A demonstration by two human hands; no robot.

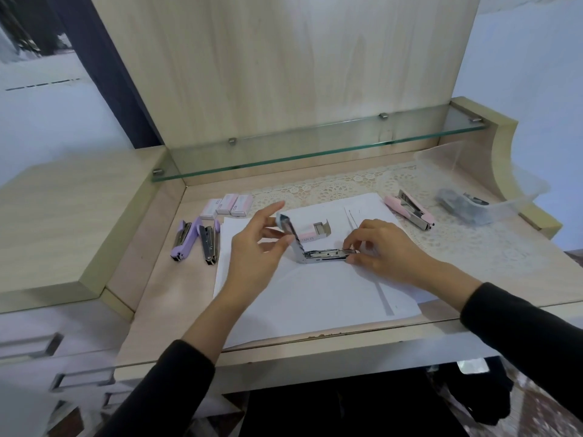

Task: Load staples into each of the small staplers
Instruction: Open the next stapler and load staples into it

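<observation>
Small pale-blue and silver metal stapler (pixel 321 255), hinged open into an L between your two hands, its flat channel lying low over the white paper sheets (pixel 315 298). Your left hand (pixel 255 250) pinches the raised blue-capped arm between thumb and fingers, the index finger stretched free above it. Your right hand (pixel 386 250) grasps the channel's free end with curled fingertips. Just beyond your left fingertips lies an opened pink cardboard staple box (pixel 317 232); farther beyond them, three closed pink staple boxes (pixel 226 205). Well outside your left thumb lie two opened lilac plastic staplers (pixel 183 239). Beyond your right knuckles: an opened pink plastic stapler (pixel 410 209), then a clear plastic tub (pixel 441 156) on the cream lace mat (pixel 340 184)
</observation>
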